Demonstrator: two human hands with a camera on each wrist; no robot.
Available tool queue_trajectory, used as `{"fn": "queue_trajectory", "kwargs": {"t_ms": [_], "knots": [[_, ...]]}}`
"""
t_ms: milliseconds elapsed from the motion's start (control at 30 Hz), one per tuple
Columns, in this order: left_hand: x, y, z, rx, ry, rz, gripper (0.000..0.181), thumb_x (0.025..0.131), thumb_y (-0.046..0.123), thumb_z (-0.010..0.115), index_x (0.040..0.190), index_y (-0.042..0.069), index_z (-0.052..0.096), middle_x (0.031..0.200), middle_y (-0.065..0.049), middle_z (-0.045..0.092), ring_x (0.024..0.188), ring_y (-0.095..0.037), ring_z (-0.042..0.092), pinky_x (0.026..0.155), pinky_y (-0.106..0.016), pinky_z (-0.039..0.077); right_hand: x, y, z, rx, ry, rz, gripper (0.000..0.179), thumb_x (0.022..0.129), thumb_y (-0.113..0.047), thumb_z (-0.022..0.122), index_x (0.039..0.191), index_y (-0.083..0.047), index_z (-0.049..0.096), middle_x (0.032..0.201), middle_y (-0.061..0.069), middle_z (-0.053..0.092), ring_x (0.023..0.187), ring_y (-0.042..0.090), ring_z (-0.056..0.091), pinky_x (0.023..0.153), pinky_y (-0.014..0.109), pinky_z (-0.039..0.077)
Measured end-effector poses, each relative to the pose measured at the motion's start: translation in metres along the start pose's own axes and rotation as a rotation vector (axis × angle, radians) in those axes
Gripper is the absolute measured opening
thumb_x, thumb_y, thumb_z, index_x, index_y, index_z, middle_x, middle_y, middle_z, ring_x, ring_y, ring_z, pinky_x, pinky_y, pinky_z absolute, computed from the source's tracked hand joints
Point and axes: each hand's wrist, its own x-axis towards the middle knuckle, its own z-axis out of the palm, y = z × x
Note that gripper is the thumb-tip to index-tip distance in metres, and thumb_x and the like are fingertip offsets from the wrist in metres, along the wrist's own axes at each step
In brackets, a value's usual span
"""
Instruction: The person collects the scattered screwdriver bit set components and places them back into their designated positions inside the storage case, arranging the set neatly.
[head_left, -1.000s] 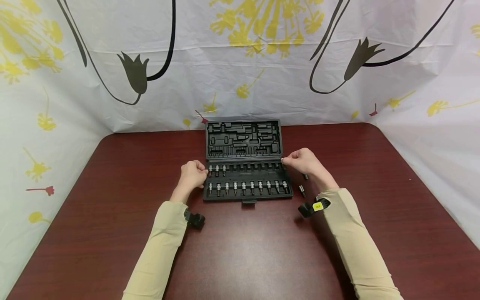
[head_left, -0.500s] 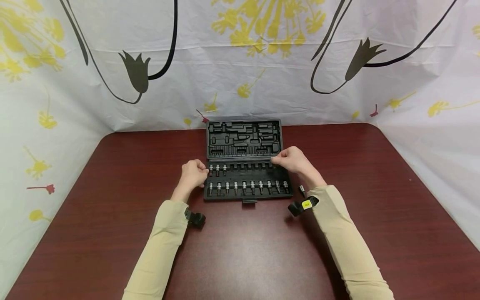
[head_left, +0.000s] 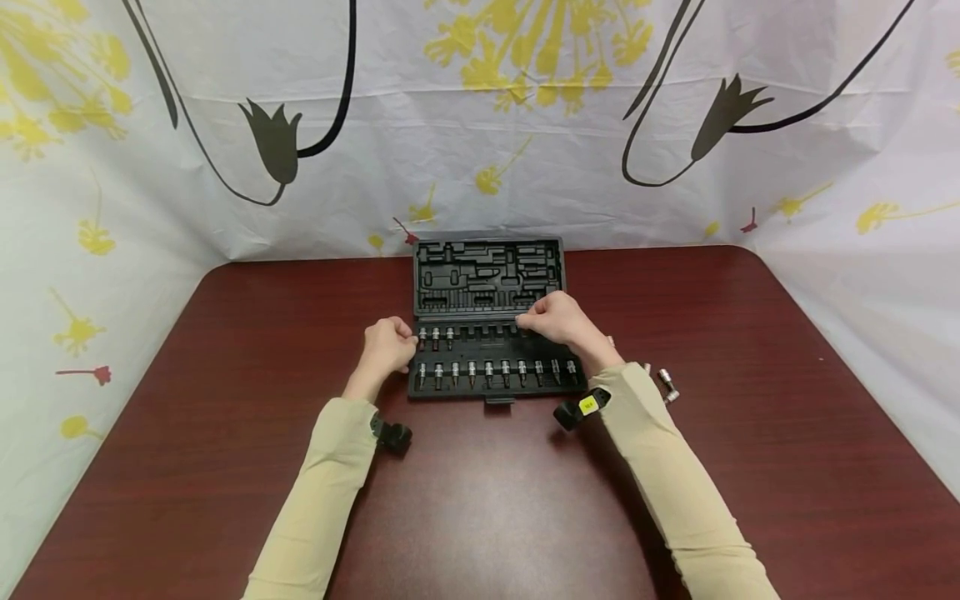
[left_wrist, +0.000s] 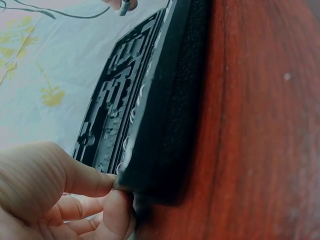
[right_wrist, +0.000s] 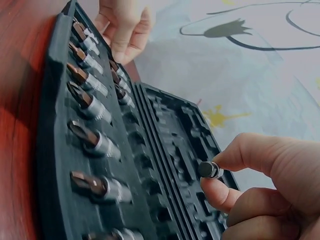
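Observation:
A black plastic socket case (head_left: 498, 347) lies unfolded on the table. Along its front row sit several bit sockets (head_left: 489, 373), and 3 more stand at the left end of the back row. Between thumb and fingers, my left hand (head_left: 385, 346) pinches the left edge of the case; the left wrist view shows the thumb on the case corner (left_wrist: 131, 182). My right hand (head_left: 558, 318) is over the back row near the hinge. It pinches a short metal bit socket (right_wrist: 211, 170), round end toward the right wrist camera.
Loose bit sockets (head_left: 667, 385) lie on the table right of the case, partly hidden by the right sleeve (head_left: 652, 425). The raised lid (head_left: 487, 275) with moulded recesses stands near a patterned white cloth (head_left: 480, 217) behind the table.
My right hand has moved left along the back row, from the case's right end toward its middle. Loose sockets have come into view beside the right sleeve. The left hand keeps its place.

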Motion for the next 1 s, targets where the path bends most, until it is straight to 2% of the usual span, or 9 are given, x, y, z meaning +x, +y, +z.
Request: {"fn": "queue_trajectory", "kwargs": {"t_ms": [200,500,1000], "knots": [[0.0,0.0,0.0,-0.004,-0.007,0.0,0.007,0.089,0.005,0.058,0.085,0.0,0.056,0.083,-0.017,0.065,0.05,-0.016,0.058,0.046,-0.027,0.054,0.005,-0.009,0.01,0.02,-0.032,0.001,0.045,0.09,-0.019,0.059,0.051,-0.014,0.037,0.048,-0.005,0.023,0.044,0.009,0.015,0.05,0.026,0.025],[0.0,0.0,0.0,-0.001,-0.008,-0.011,0.007,0.089,0.006,0.058,0.086,0.0,0.056,0.083,-0.016,0.064,0.05,-0.017,0.058,0.046,-0.028,0.054,0.015,-0.026,0.022,-0.013,-0.063,0.015,0.046,0.089,-0.018,0.058,0.049,-0.014,0.036,0.047,-0.006,0.022,0.044,0.009,0.014,0.05,0.026,0.023],[0.0,0.0,0.0,-0.004,-0.004,-0.01,0.007,0.089,0.006,0.058,0.085,0.001,0.056,0.083,-0.015,0.063,0.052,-0.017,0.058,0.047,-0.027,0.054,0.032,-0.041,0.047,-0.085,-0.094,0.029,0.051,0.087,-0.021,0.061,0.046,-0.015,0.032,0.044,-0.006,0.021,0.042,0.009,0.013,0.045,0.023,0.019]]}}
